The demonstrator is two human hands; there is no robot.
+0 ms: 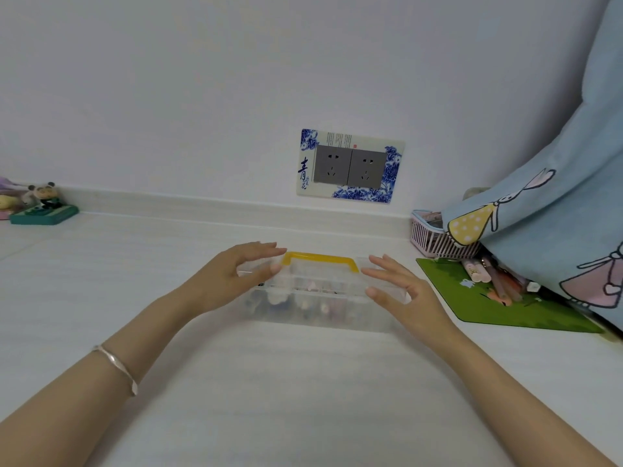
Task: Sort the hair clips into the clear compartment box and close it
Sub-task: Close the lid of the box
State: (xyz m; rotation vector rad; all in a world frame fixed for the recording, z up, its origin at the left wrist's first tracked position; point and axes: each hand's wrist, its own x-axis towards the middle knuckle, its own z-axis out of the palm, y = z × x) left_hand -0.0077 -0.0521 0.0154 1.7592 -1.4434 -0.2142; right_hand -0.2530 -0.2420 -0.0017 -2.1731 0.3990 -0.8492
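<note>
We bracket the clear compartment box (320,298) with both hands. The left hand (232,278) at 9 o'clock and the right hand (401,291) at 3 o'clock have fingers spread, gripping nothing, apparently to steady the lid beside its yellow handle (320,259).

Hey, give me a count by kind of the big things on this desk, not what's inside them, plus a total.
Clear compartment box with yellow handle: 1
Pink basket: 1
Green mat: 1
Panda figurine on a green base: 1
Total: 4
The clips inside the box are too blurred to count.
</note>
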